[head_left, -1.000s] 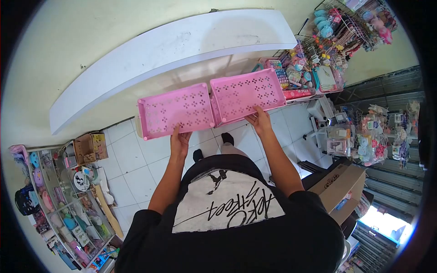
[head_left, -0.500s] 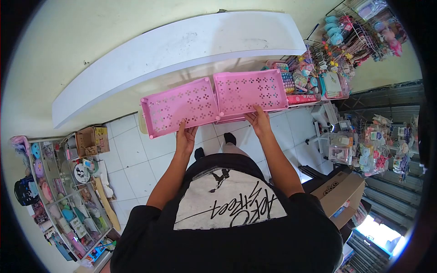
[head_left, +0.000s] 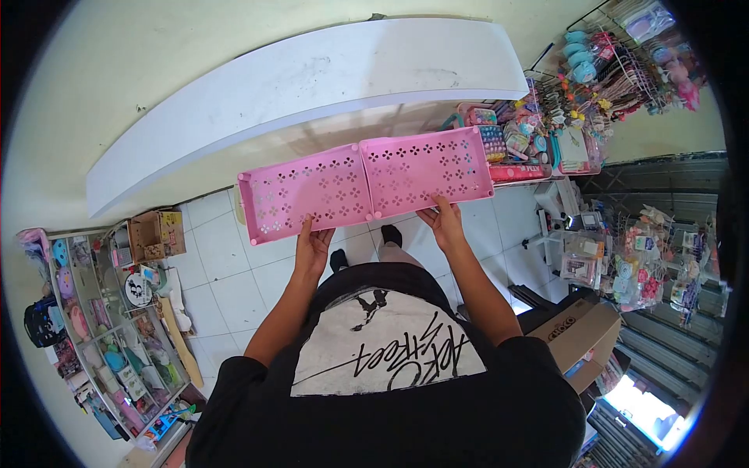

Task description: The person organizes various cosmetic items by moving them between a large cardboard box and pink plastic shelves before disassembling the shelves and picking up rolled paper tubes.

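Observation:
Two pink plastic rack trays (head_left: 303,195) (head_left: 427,172) with flower-shaped holes and raised corner knobs hang side by side in front of me, above the floor. Their short sides meet in the middle. My left hand (head_left: 314,248) grips the near edge of the left tray, thumb on the inside and fingers underneath. At the near edge of the right tray, my right hand (head_left: 443,222) holds on the same way. The fingers beneath both trays are partly hidden.
A long white curved shelf (head_left: 312,74) juts from the wall beyond the trays. Goods on racks (head_left: 530,129) fill the far right. A glass display case (head_left: 109,335) stands left, near a cardboard box (head_left: 156,236); another open carton (head_left: 581,335) sits right. White floor tiles (head_left: 222,246) lie below.
The two trays have come into line, and the gap between their short sides has closed. The left tray has dropped slightly towards me. Both hands keep their hold.

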`<action>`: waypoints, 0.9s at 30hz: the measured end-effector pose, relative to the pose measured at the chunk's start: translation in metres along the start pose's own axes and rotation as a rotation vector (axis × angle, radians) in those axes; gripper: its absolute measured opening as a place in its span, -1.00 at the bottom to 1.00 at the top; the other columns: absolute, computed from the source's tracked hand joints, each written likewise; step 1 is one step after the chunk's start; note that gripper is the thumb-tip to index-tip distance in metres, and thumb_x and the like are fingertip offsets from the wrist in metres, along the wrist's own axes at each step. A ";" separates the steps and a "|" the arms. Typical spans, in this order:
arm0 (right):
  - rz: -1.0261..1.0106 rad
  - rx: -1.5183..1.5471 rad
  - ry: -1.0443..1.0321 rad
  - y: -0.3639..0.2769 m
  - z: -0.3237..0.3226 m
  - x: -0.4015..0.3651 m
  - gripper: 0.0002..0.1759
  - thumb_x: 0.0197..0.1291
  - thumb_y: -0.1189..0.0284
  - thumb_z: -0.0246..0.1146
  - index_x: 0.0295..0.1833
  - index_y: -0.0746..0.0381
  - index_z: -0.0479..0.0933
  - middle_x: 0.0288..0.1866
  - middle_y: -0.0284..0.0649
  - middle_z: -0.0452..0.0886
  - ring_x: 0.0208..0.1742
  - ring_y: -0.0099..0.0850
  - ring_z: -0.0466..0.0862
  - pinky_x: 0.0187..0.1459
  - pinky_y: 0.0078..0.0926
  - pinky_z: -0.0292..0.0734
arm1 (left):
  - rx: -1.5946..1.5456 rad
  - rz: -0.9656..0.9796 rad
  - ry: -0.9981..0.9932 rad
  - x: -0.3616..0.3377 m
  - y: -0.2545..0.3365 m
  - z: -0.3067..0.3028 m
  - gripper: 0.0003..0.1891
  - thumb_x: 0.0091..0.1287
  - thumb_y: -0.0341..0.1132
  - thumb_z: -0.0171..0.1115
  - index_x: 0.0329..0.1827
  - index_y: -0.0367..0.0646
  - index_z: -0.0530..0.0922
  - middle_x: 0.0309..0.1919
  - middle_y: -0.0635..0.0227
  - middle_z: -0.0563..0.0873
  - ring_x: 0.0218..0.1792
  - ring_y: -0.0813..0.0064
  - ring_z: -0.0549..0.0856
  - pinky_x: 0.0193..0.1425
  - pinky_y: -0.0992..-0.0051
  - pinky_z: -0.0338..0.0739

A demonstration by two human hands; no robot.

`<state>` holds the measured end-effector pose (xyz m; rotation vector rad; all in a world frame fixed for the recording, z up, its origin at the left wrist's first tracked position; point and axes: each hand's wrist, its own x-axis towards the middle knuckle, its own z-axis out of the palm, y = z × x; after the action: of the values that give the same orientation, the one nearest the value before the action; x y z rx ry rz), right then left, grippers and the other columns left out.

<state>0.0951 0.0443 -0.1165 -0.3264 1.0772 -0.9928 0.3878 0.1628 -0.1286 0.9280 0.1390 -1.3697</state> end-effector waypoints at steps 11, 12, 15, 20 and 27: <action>0.188 -0.248 -0.130 -0.022 -0.008 -0.019 -0.33 0.25 0.06 0.31 0.26 0.28 0.28 0.07 -0.09 0.59 0.00 -0.24 0.70 0.00 -0.28 0.66 | 0.349 -0.310 -0.108 -0.018 0.024 -0.002 -0.39 0.45 0.00 0.15 0.34 -0.31 0.31 0.23 0.06 0.54 0.20 0.22 0.59 0.34 0.31 0.47; 0.189 -0.247 -0.133 -0.034 -0.008 -0.026 -0.33 0.25 0.06 0.31 0.26 0.28 0.28 0.07 -0.09 0.59 0.00 -0.24 0.70 0.00 -0.28 0.66 | 0.350 -0.308 -0.106 -0.026 0.036 0.006 -0.39 0.45 0.00 0.15 0.34 -0.31 0.31 0.23 0.06 0.54 0.20 0.22 0.59 0.34 0.31 0.47; 0.310 -1.123 -0.364 -0.075 -0.004 -0.049 -0.40 0.20 0.04 0.34 0.11 0.31 0.47 -0.07 -0.08 0.66 -0.10 -0.34 0.72 -0.21 -0.42 0.65 | 1.042 -0.305 -0.403 -0.048 0.080 0.036 -0.47 0.40 -0.14 0.24 0.30 -0.31 0.40 0.11 0.09 0.65 0.06 0.34 0.68 0.15 0.37 0.57; -0.607 -1.487 -0.265 -0.091 0.011 -0.001 -0.27 0.03 0.04 0.45 0.24 0.21 0.44 0.17 -0.05 0.56 0.14 -0.20 0.60 0.05 -0.24 0.54 | 1.598 0.646 -0.414 -0.003 0.111 0.059 -0.52 0.31 -0.23 0.32 0.25 -0.22 0.47 0.23 0.14 0.57 0.18 0.23 0.58 0.25 0.24 0.47; -0.464 -1.892 -0.353 -0.083 0.044 0.046 0.18 -0.26 -0.08 0.55 0.54 -0.13 0.17 0.66 -0.02 -0.25 0.64 0.05 -0.33 0.51 0.22 -0.33 | 2.365 0.556 -0.541 0.047 0.086 0.050 0.02 0.14 0.31 0.27 0.59 0.07 0.05 0.61 0.14 -0.22 0.59 -0.01 -0.33 0.48 -0.30 -0.35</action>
<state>0.0951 -0.0483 -0.0681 -2.2364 1.3251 0.0602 0.4538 0.0882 -0.0819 1.9874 -2.3908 -0.6115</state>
